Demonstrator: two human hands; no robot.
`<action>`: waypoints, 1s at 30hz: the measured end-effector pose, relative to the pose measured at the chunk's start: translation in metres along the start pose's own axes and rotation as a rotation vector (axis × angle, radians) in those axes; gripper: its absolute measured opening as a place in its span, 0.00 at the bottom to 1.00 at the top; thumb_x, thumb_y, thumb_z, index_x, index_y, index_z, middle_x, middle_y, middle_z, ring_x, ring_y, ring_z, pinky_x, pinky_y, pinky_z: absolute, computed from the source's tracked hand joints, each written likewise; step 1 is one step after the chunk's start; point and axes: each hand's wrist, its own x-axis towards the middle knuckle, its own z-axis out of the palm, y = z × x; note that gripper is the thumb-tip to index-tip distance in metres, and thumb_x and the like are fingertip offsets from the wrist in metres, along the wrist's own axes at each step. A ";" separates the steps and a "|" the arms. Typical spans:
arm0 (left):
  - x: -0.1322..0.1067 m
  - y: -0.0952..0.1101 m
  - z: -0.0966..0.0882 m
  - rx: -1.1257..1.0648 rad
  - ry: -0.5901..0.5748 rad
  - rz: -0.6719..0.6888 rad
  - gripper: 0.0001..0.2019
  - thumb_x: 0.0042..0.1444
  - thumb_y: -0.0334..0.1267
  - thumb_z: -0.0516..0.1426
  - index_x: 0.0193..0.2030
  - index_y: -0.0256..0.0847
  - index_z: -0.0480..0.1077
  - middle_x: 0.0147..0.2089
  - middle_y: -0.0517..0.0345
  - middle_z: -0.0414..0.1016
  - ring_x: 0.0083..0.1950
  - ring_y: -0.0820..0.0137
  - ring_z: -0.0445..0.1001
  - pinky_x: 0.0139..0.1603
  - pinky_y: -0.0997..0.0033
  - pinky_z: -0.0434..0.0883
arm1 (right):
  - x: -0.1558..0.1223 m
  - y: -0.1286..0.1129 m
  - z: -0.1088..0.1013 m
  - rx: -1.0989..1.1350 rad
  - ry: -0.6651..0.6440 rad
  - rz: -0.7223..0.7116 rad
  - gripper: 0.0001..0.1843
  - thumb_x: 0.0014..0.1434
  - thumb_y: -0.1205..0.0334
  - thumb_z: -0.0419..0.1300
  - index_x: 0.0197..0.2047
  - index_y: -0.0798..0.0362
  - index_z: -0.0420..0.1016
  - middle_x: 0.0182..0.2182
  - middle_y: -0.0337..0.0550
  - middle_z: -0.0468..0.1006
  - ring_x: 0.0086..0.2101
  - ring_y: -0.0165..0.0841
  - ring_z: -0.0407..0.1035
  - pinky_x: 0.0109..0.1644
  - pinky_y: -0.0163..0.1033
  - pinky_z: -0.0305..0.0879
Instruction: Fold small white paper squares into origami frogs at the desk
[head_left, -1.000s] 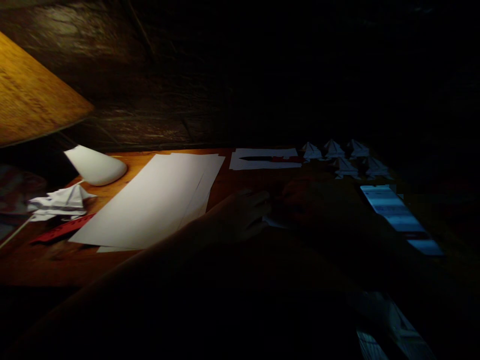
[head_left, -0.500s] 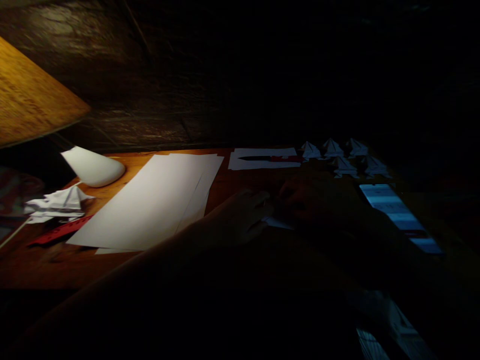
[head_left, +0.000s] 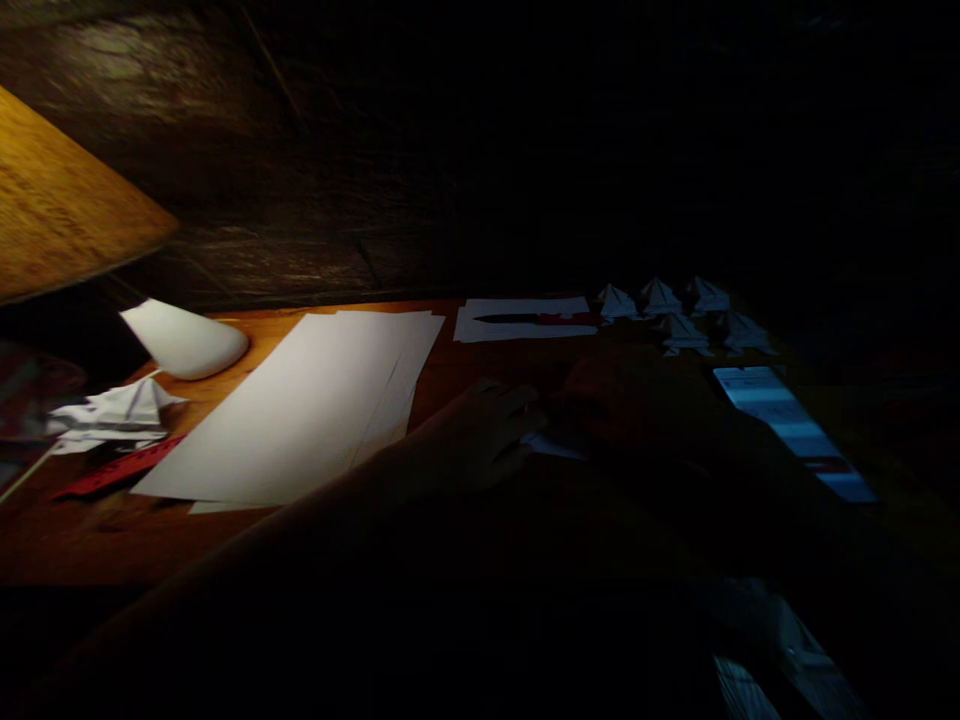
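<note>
In deep shadow at the middle of the wooden table, my left hand (head_left: 491, 430) bends its fingers over a small piece of paper (head_left: 553, 446). My right hand (head_left: 604, 400) is at the paper's other side, its fingers curled and mostly lost in the dark. Only a pale corner of the paper shows between the hands; the rest is covered. Left of my left forearm lie large white sheets (head_left: 300, 410). Behind the hands, a knife with a red handle (head_left: 566, 319) rests on smaller white sheets (head_left: 480, 310).
Several folded paper figures (head_left: 682, 332) stand at the back right, near a lit phone (head_left: 791, 430). At the left are a lamp with a yellow shade (head_left: 67, 210) and white base (head_left: 184, 340), a crumpled-looking folded paper (head_left: 112, 415) and a red strip with holes (head_left: 120, 468).
The view has shifted very slightly. My right hand's fingers have moved a little over the paper; my left hand stays almost where it was.
</note>
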 end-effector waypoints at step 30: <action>-0.001 -0.001 -0.004 -0.009 -0.011 -0.034 0.13 0.67 0.39 0.56 0.56 0.42 0.71 0.54 0.48 0.68 0.58 0.56 0.66 0.58 0.53 0.69 | 0.004 -0.007 0.000 -0.103 0.024 0.072 0.15 0.63 0.65 0.56 0.44 0.49 0.86 0.46 0.43 0.85 0.46 0.42 0.75 0.55 0.49 0.64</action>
